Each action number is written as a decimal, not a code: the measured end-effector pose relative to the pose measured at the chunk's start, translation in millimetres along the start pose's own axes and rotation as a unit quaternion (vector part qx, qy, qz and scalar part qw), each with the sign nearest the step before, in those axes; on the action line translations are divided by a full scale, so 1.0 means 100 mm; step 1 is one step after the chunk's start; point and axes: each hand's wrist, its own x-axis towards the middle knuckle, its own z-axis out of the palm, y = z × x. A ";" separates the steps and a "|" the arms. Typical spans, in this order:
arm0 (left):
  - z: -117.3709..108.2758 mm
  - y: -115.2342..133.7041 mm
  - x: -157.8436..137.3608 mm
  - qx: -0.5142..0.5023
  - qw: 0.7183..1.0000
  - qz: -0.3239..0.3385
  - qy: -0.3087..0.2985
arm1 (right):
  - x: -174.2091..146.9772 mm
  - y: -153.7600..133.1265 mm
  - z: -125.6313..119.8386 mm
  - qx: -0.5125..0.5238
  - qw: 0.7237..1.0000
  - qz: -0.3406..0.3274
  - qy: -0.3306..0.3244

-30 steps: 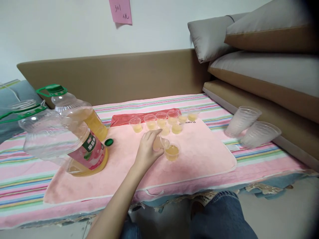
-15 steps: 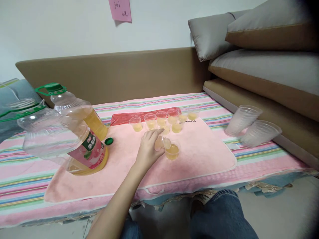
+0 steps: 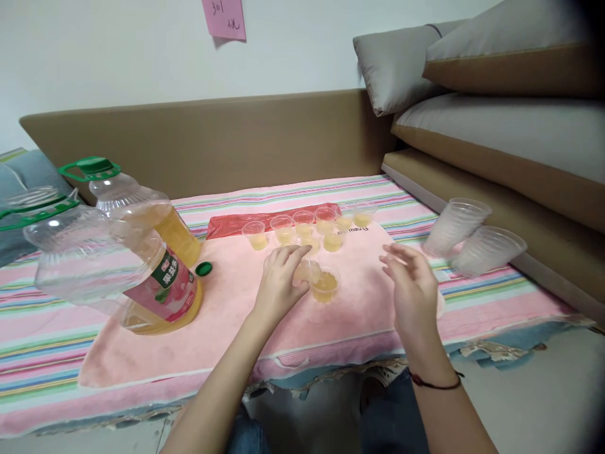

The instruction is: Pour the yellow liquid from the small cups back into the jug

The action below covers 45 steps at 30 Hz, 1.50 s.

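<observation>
My left hand [image 3: 283, 280] is curled round a clear plastic cup [image 3: 306, 271], which tips to the right. The tilted cup's mouth is against or just above a cup of yellow juice [image 3: 325, 287] on the pink towel [image 3: 227, 302]; I cannot tell whether they touch. My right hand [image 3: 412, 280] is raised over the towel's right side, its fingers loosely apart and nothing in them. Behind my left hand stand several clear cups with a little yellow juice [image 3: 305, 227], close together near the towel's far edge.
Two big juice bottles stand at left: an uncapped one with a pink label [image 3: 165, 287] and a green-capped one [image 3: 174, 230]. A green cap [image 3: 203, 269] lies beside them. Two cup stacks [image 3: 456, 227] lean at right, near piled cushions [image 3: 496, 126]. A red plastic sheet [image 3: 231, 225] lies behind the cups.
My right hand has come into view from the lower right. My left hand and the tilted cup stay nearly in place. The whole view has shifted slightly.
</observation>
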 end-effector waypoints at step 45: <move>0.03 -0.01 0.03 0.115 0.984 0.131 0.042 | -0.04 0.12 0.07 0.064 0.990 0.106 -0.069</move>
